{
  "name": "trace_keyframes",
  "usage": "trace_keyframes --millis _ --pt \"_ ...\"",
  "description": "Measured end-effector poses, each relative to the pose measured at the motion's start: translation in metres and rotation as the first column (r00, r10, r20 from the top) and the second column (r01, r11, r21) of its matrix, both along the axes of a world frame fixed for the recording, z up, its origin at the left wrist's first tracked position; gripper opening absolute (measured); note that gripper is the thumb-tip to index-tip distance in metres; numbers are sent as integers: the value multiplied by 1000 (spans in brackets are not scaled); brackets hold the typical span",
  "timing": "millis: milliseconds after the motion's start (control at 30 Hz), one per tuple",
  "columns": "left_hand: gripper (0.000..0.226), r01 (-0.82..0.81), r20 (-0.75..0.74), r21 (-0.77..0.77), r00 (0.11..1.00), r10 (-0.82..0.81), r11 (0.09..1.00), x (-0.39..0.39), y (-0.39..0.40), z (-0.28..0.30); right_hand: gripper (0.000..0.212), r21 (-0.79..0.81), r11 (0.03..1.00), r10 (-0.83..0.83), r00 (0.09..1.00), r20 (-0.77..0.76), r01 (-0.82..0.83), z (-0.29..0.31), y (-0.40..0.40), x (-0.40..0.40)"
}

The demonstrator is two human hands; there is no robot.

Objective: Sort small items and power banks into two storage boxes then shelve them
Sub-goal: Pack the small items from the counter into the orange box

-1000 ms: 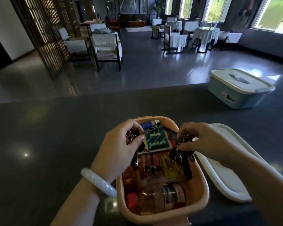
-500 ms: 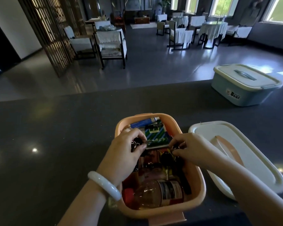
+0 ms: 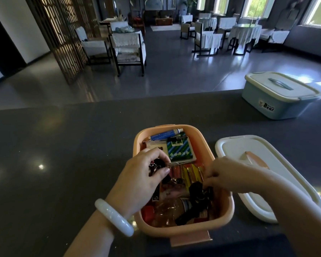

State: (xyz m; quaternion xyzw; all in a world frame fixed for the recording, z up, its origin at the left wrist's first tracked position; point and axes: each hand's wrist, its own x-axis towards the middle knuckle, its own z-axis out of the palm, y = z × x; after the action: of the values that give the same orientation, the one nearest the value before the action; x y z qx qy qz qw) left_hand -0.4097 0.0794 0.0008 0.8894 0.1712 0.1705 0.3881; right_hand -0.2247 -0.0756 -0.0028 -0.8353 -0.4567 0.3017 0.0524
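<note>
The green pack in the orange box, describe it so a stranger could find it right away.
On the dark counter sits an open orange box. The green pack lies flat near its far end, just below a blue tube. It alone has green and blue diagonal stripes with small white flowers.

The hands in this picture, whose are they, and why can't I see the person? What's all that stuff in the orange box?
The camera sits on the person's head and looks down, so you see only their arms, as if you were them. The left hand, with a white bangle on its wrist, holds a small dark bunch with metal rings, maybe keys. The right hand pinches another dark bunch lower in the peach box. That box stands open on a dark counter and holds small things: a green patterned packet, a blue tube, a bottle lying down. Its white lid lies beside it. A blue box, closed, waits farther back.
</note>
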Motion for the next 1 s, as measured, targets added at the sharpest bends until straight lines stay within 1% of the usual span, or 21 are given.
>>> trace_keyframes --millis 100,133,233,300,333,400,500,600,700,833,933,1000 --pt "10 12 -19 -9 1000 -12 1000 -1 -3 -2 13 -19 996 85 988 -126 -88 -4 -5 -7" --pt "10 12 -26 -11 1000 -13 1000 -2 -4 -3 11 -27 993 110 984 -142 -115 -5 -6 -9" --pt "9 18 -46 -14 999 -19 1000 -4 -6 -5 15 -39 988 145 980 -133 -151 -7 -6 -9" --pt "10 23 -56 -13 998 -23 1000 -4 -7 -6 17 7 995 100 984 -150 -100 -4 -7 -6" --pt "10 25 -60 -14 998 -26 1000 -4 -8 -6 17 38 997 75 987 -141 -70 -3 -7 -4" --pt "11 29 -65 -17 997 -30 999 -4 -9 -7 17 67 996 60 995 -75 -55 -3 -7 -1" --pt "11 33 -69 -13 997 -34 999 -5 -12 -8 19 28 995 100 995 -2 -100 -10 -5 -3" --pt "11 37 -62 -16 997 -38 999 -6 -13 -8 19 28 994 108 994 28 -109 -13 -4 -3" --pt "11 37 -65 -24 997 -39 999 -7 -13 -7 17 91 993 74 997 2 -74 -13 -5 -2" --pt "15 69 -58 0 996 -69 998 -4 -14 -8 20 275 960 -14 989 -145 54 -5 0 -10" --pt "22 146 -103 27 984 -143 989 -1 -14 -10 34 361 932 46 980 -193 27 3 3 -20" --pt "34 162 -144 25 977 -156 987 1 -16 -12 46 379 925 114 968 -225 -22 8 6 -28"
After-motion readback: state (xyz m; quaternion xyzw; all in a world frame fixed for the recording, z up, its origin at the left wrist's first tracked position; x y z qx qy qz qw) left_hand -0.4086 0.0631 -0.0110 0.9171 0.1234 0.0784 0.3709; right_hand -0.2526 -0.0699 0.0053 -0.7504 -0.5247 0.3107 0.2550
